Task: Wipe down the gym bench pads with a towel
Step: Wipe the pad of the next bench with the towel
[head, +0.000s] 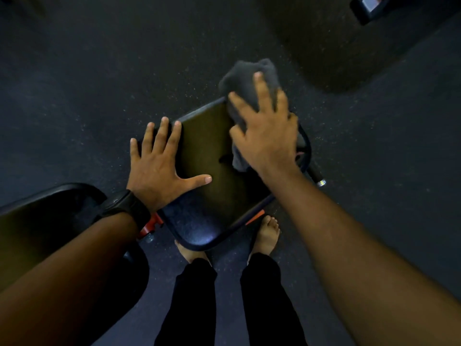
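Forearms up close: left hand [159, 171] lies flat, fingers spread, bracing the seat pad [207, 156]. Right hand [264, 126] presses the grey towel [245, 78] spread-fingered at the pad's far corner. Mid-wipe, I'd say; next, drag it across toward the near edge.

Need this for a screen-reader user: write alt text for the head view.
Seen from above, the right hand presses a dark grey towel onto the far corner of a black bench pad, while the left hand rests spread on its left edge.
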Motion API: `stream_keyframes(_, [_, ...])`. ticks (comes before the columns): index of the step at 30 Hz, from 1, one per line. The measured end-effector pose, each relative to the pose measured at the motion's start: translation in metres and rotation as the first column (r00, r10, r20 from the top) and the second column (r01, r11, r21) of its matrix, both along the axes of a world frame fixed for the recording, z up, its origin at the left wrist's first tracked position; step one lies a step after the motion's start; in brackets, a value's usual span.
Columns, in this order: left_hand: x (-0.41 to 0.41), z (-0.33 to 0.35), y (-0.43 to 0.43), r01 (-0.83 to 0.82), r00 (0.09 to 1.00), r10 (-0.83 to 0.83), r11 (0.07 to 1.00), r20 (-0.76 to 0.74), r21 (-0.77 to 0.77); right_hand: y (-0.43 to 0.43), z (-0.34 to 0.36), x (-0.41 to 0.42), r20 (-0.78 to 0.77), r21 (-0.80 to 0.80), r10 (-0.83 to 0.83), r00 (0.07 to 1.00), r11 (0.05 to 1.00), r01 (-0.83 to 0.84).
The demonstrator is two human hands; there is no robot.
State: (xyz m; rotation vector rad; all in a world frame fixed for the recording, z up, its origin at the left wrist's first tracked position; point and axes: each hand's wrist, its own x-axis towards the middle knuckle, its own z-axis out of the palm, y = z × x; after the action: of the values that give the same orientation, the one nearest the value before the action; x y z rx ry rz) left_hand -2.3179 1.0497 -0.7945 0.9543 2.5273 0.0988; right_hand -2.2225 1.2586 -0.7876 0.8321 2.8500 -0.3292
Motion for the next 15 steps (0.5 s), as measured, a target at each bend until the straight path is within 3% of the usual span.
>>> stream_keyframes(3, [-0.001,0.001,0.002,0.035,0.999,-0.035,0.999,-0.011,0.009,-0.009,-0.001,0.021,-0.029,0.002,-0.447,0.894,0.894,0.448])
stream_keyframes(5, [-0.002,0.001,0.004,0.027,1.0,-0.027,0.999,-0.012,0.016,-0.046,0.002,0.042,-0.047,0.026,-0.556,0.83,0.83,0.558])
stream_keyframes(7, [-0.002,0.0,0.004,0.027,1.0,-0.027,0.999,-0.011,0.018,-0.086,0.004,0.052,-0.062,0.022,-0.418,0.906,0.907,0.42])
stream_keyframes(9, [-0.003,-0.001,0.002,0.043,0.999,-0.043,0.999,0.004,0.02,-0.099,0.004,0.042,-0.107,-0.008,-0.106,0.989,0.994,0.106])
stream_keyframes(11, [-0.003,-0.002,0.0,0.053,0.998,-0.053,0.998,0.015,0.033,-0.068,0.003,0.017,-0.108,-0.01,0.107,0.988,0.994,-0.108])
stream_keyframes(13, [-0.003,-0.002,-0.001,0.058,0.998,-0.058,0.997,0.0,0.042,-0.027,0.0,-0.004,-0.037,0.002,0.072,0.997,0.997,-0.072])
stream_keyframes(15, [-0.002,-0.002,-0.001,0.062,0.998,-0.062,0.997,0.001,0.037,-0.009,-0.002,-0.003,-0.037,0.011,-0.209,0.977,0.978,0.21])
